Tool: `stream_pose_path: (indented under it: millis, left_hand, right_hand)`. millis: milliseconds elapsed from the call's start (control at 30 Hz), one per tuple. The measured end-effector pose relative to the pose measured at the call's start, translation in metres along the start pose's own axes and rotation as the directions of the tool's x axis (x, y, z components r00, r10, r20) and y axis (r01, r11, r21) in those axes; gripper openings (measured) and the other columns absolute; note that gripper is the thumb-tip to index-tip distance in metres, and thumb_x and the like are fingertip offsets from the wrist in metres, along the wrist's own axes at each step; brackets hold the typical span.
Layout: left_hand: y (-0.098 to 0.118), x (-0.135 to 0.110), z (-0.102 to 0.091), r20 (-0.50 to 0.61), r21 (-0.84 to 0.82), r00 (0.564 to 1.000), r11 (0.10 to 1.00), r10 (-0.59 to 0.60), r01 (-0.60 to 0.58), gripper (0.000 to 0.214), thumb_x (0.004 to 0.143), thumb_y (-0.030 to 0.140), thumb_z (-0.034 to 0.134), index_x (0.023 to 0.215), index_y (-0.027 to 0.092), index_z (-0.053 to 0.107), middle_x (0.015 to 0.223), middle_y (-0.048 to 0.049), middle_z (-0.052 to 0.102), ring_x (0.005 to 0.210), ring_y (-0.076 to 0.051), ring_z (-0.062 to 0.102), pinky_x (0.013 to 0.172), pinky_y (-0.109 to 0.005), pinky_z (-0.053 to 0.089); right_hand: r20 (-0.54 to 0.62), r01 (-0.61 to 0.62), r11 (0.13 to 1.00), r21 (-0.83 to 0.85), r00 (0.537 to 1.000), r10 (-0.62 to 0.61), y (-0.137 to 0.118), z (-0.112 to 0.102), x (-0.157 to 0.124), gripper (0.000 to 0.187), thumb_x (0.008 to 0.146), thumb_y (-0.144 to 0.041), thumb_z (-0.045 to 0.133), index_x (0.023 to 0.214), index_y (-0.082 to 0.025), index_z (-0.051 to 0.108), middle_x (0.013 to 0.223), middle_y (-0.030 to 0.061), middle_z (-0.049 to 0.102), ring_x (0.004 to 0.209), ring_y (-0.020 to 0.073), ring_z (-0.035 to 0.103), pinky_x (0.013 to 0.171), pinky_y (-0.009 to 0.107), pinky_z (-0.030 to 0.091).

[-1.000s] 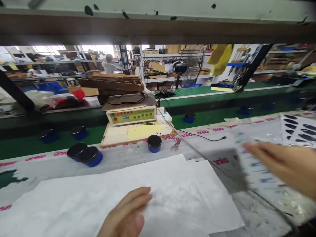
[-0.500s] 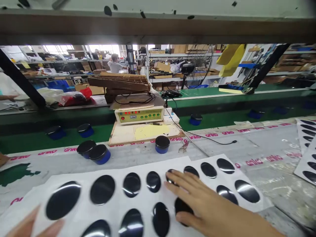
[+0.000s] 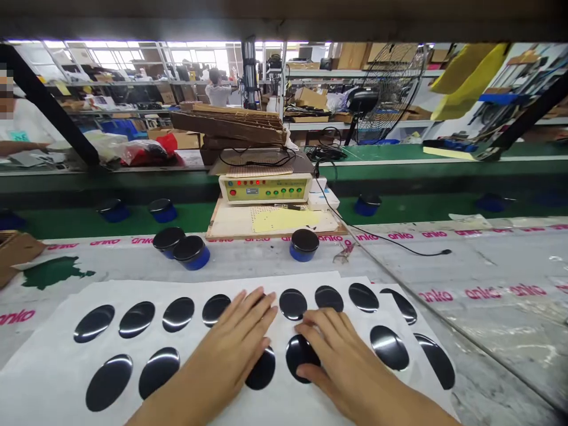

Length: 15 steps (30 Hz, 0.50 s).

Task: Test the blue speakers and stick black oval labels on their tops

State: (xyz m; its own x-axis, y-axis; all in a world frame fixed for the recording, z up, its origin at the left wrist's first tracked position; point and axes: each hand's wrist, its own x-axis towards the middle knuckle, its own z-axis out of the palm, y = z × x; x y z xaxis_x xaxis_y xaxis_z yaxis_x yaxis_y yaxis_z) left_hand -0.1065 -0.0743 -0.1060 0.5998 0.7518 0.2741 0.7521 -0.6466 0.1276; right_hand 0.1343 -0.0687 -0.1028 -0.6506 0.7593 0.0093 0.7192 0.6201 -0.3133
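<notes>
A white sheet (image 3: pixel 53 367) covered with several glossy black oval stickers lies on the bench in front of me. My left hand (image 3: pixel 235 343) rests flat on its middle, fingers stretched out over one oval. My right hand (image 3: pixel 337 355) lies beside it, fingers spread, with the thumb and fingertips around a black oval sticker (image 3: pixel 299 358). Neither hand holds anything.
Small blue jars with black lids (image 3: pixel 191 251) stand behind the sheet. A cream control box with lights (image 3: pixel 265 189) sits on a board, with a black cable (image 3: pixel 399 245) trailing right. Beyond runs a green conveyor (image 3: pixel 133 216). A person's arm (image 3: pixel 22 148) shows far left.
The sticker sheet was laid face up over the blank paper. My right hand slid left along it, and my left hand came from the lower left onto the sheet's middle. The camera tilted down.
</notes>
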Motion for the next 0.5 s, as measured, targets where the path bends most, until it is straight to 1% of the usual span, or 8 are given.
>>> stream_pose_path:
  millis: [33,67,167,233,333,400,467,500]
  left_hand:
    - [0.006,0.010,0.007,0.044,0.010,0.997,0.998,0.062,-0.063,0.049,0.096,0.019,0.041,0.144,0.020,0.032,0.149,-0.0059,0.039,0.139,-0.021,0.032,0.114,-0.039,0.032]
    - [0.009,0.016,0.013,0.070,0.020,0.994,0.996,0.088,-0.090,0.051,0.096,0.019,0.039,0.146,0.016,0.028,0.150,-0.0081,0.036,0.140,-0.021,0.030,0.114,-0.039,0.032]
    - [0.006,0.021,0.020,0.120,0.053,0.990,0.995,0.076,-0.082,0.054,0.097,0.019,0.036,0.148,0.013,0.020,0.152,-0.0103,0.029,0.140,-0.021,0.028,0.114,-0.040,0.032]
    - [0.002,0.020,0.021,0.130,0.056,0.990,0.996,0.062,-0.070,0.054,0.097,0.019,0.036,0.148,0.015,0.018,0.152,-0.0085,0.028,0.140,-0.020,0.027,0.114,-0.039,0.030]
    - [-0.001,0.017,0.021,0.124,0.028,0.991,0.998,0.048,-0.051,0.056,0.097,0.018,0.037,0.149,0.019,0.017,0.152,-0.0059,0.028,0.140,-0.018,0.028,0.115,-0.036,0.028]
    - [-0.002,0.015,0.018,0.139,0.007,0.989,0.999,0.045,-0.046,0.056,0.097,0.018,0.037,0.149,0.021,0.016,0.152,-0.0050,0.029,0.140,-0.017,0.029,0.116,-0.036,0.027]
    - [-0.005,0.015,0.013,0.167,-0.029,0.986,0.999,0.032,-0.028,0.055,0.097,0.019,0.037,0.148,0.022,0.020,0.152,-0.0047,0.032,0.139,-0.017,0.030,0.116,-0.037,0.028]
    - [-0.007,0.018,0.009,0.178,-0.063,0.984,0.998,0.010,0.002,0.053,0.096,0.021,0.039,0.147,0.024,0.025,0.150,-0.0043,0.035,0.138,-0.018,0.033,0.115,-0.038,0.030]
  right_hand:
    - [0.028,0.000,1.000,0.022,1.000,-0.001,-0.004,0.000,0.004,0.040,0.082,-0.018,0.065,0.120,-0.012,0.057,0.117,0.0156,0.058,0.106,0.0306,0.054,0.088,0.049,0.049]
    - [0.061,0.001,0.999,0.040,0.998,-0.004,-0.006,0.000,0.007,0.042,0.079,-0.015,0.067,0.119,-0.010,0.056,0.114,0.0149,0.058,0.104,0.0300,0.054,0.088,0.048,0.049]
    - [0.153,0.020,0.993,0.114,0.987,-0.038,-0.004,-0.004,0.015,0.042,0.073,-0.010,0.070,0.113,-0.010,0.056,0.106,0.0119,0.056,0.101,0.0269,0.053,0.088,0.044,0.048]
    - [0.165,0.071,0.983,0.168,0.981,-0.099,0.000,-0.009,0.020,0.039,0.071,-0.006,0.070,0.107,-0.012,0.056,0.103,0.0084,0.054,0.099,0.0228,0.053,0.088,0.038,0.047]
    - [0.123,0.182,0.976,0.120,0.973,-0.197,0.003,-0.019,0.023,0.033,0.068,0.002,0.065,0.095,-0.015,0.055,0.097,0.0059,0.054,0.092,0.0191,0.054,0.078,0.028,0.048]
    - [0.064,0.250,0.968,0.036,0.966,-0.252,0.002,-0.026,0.019,0.024,0.070,0.001,0.063,0.084,-0.017,0.054,0.089,0.0045,0.057,0.083,0.0182,0.056,0.071,0.027,0.048]
    - [-0.046,0.288,0.958,-0.017,0.956,-0.288,0.004,-0.036,0.006,0.017,0.076,-0.007,0.065,0.079,-0.020,0.054,0.081,0.0023,0.059,0.076,0.0182,0.057,0.067,0.027,0.048]
    - [-0.123,0.284,0.959,-0.019,0.951,-0.284,0.007,-0.042,-0.003,0.015,0.079,-0.012,0.065,0.078,-0.021,0.054,0.077,0.0010,0.060,0.072,0.0179,0.058,0.064,0.027,0.048]
